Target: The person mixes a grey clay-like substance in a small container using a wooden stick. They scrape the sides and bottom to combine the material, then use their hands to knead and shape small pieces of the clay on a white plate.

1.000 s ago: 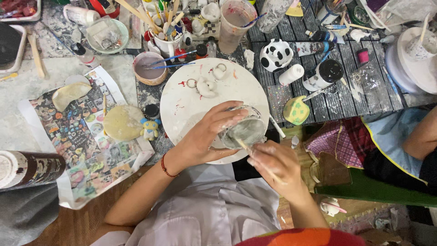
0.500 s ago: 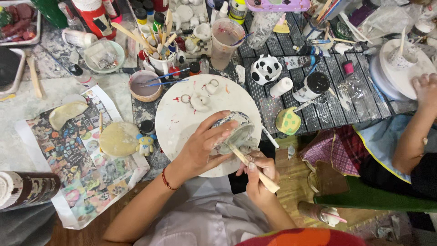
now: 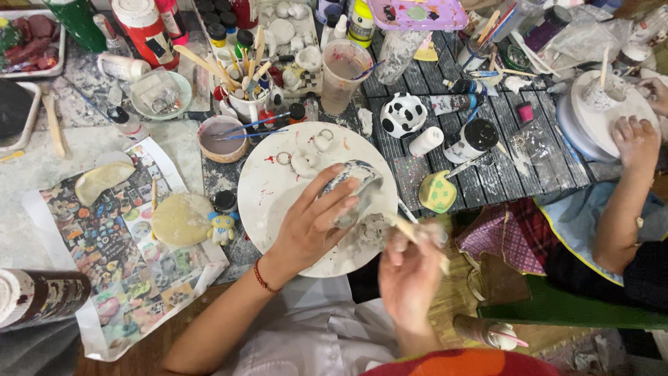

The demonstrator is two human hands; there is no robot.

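Over the round white plate [image 3: 278, 202], the left hand [image 3: 309, 223] keeps its grip closed around a small grey-white clay piece [image 3: 358, 182], fingers wrapped over its top, the piece tilted above the plate's right half. The right hand [image 3: 410, 268], blurred, pinches a thin wooden stick [image 3: 417, 237] whose end lies close to the clay piece; this grip is narrow and holds the stick. On the plate lie small white clay shapes with metal rings [image 3: 306, 157] and some red paint spots. Just behind the plate stands a small brown bowl [image 3: 221, 139] with greyish water and two brushes across it. Further back, a white cup [image 3: 245, 101] is full of brushes and wooden sticks, and a clear plastic cup [image 3: 344, 73] holds cloudy pinkish water. To the right, on the dark counter [image 3: 403, 146], stand a black-spotted white figure [image 3: 402, 115] and a dark-capped paint jar [image 3: 473, 139]. At the far right, another person's hands [image 3: 634, 136] touch a white turntable [image 3: 591, 122].
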